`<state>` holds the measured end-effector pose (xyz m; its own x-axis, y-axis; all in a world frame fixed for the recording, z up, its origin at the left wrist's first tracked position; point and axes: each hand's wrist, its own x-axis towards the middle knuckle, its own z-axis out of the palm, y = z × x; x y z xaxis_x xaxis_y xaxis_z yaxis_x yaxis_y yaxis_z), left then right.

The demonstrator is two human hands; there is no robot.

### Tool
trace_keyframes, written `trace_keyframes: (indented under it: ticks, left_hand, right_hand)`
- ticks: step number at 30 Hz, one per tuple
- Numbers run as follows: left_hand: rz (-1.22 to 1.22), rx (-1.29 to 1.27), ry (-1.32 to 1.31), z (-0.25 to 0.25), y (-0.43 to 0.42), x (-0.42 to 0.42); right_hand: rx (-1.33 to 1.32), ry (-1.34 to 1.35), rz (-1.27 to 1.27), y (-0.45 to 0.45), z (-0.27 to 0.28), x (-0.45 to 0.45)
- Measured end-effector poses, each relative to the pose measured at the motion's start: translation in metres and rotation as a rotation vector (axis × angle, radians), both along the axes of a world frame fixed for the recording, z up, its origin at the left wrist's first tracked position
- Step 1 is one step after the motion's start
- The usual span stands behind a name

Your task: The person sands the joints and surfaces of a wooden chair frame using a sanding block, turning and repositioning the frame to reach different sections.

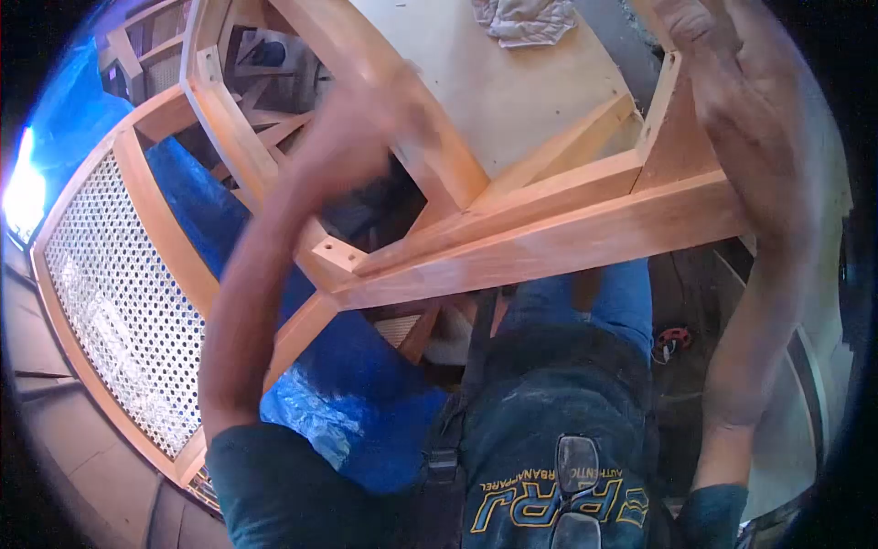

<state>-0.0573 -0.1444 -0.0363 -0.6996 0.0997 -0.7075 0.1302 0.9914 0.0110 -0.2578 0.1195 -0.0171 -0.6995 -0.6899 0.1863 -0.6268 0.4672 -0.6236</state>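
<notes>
A large wooden frame [549, 240] of pale orange-brown wood, like a chair frame, stretches across the view in front of my body. My left hand [389, 105] is at its curved rail [453, 160], smeared by motion, so its fingers and anything in them cannot be made out. At the upper right, my right hand [732, 78] is closed round the frame's upright part, with some fingers cut off by the view's edge. A joint block with two holes [338, 253] sits at the frame's near left corner.
To the left stands a wood-framed woven cane panel [128, 302]. Blue plastic sheeting [320, 412] lies below and behind it. A crumpled cloth [526, 20] rests on a pale board [512, 91] at the top. A red round object [672, 341] is on the floor.
</notes>
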Motion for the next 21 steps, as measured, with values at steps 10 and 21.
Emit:
trace_keyframes:
  ticks: [10, 21]
  left_hand:
    - [-0.238, -0.038, -0.114, 0.001, 0.029, -0.018]
    - [-0.019, -0.093, -0.583, 0.026, 0.068, -0.053]
  right_hand:
    - [0.013, -0.001, -0.01, 0.0, -0.001, 0.004]
    - [0.022, -0.007, -0.027, 0.002, -0.001, 0.005]
